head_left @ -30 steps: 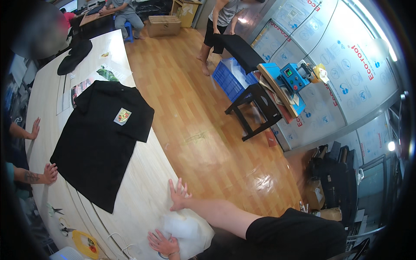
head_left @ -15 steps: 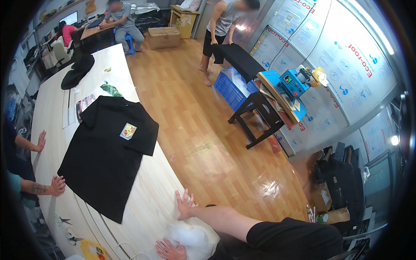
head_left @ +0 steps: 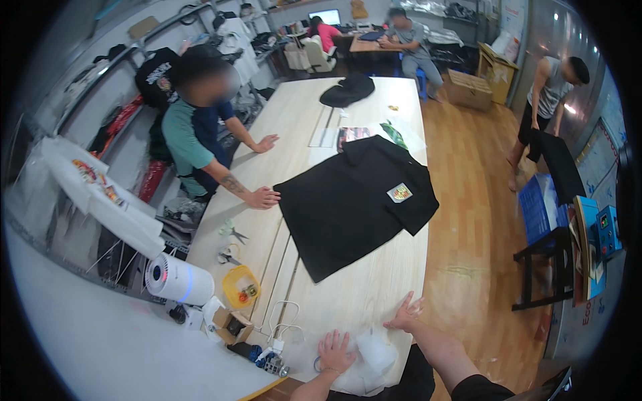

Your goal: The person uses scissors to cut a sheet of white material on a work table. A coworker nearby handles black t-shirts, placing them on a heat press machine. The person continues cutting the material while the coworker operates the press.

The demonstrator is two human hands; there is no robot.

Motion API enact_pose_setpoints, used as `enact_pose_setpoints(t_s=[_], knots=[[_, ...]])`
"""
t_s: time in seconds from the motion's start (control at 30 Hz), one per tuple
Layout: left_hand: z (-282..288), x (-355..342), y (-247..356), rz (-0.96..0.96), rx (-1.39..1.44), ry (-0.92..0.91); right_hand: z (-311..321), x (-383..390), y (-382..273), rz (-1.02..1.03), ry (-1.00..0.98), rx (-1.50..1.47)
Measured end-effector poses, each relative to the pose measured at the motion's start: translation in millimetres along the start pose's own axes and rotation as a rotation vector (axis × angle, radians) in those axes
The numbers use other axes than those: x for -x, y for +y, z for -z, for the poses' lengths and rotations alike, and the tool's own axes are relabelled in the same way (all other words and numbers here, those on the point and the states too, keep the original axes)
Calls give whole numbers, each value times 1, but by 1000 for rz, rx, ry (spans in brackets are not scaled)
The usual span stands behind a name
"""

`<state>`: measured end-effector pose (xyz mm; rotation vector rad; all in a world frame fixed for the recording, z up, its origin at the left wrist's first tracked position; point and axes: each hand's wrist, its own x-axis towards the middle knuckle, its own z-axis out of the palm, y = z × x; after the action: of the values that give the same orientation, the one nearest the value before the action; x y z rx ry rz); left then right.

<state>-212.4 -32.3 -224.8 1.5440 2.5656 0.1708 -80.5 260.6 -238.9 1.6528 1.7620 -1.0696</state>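
Note:
My left hand [head_left: 334,351] rests open on the pale table [head_left: 294,107], beside a crumpled translucent plastic sheet [head_left: 376,349]. My right hand [head_left: 405,313] is open at the table's right edge, just above the sheet. Farther along lies a black T-shirt [head_left: 341,207] with a small colourful patch [head_left: 399,193] on its chest. A co-worker [head_left: 187,140] leans on the left side, fingers at the shirt's hem. Scissors [head_left: 237,235], a yellow basket [head_left: 241,286] and white cables [head_left: 287,327] lie left of my hands.
A white cylindrical device [head_left: 179,279] stands at lower left, below crowded shelves [head_left: 120,100]. Beyond the table sit two people [head_left: 411,50]. At right, a standing person [head_left: 542,93] handles black fabric near a blue crate [head_left: 535,207] and blue press machine [head_left: 605,230] on a stand.
The view has swung left, bringing the co-worker's head and body, the shelves and the white device into sight. My hands still rest open on the table.

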Motion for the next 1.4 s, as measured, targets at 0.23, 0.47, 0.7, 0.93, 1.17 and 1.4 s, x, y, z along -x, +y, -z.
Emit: enact_pose_setpoints(t_s=[0.23, 0.47, 0.7, 0.93, 1.17, 1.4], knots=[[-9, -1, -5, -80, -73, 61, 1, 6, 14, 101, 103, -132], [5, 9, -7, -26, 85, -96, -65, 73, 86, 540, 385, 54], [30, 33, 6, 25, 196, -36, -149, 167, 140, 783, 355, -199], [25, 33, 7, 162, 505, 122, -130, 205, 148, 814, 254, -108], [0, 34, 10, 236, 761, 359, -159, 188, 143, 849, 167, -214], [12, 28, 23, 296, 823, 228, -166, 175, 156, 846, 258, -221]])
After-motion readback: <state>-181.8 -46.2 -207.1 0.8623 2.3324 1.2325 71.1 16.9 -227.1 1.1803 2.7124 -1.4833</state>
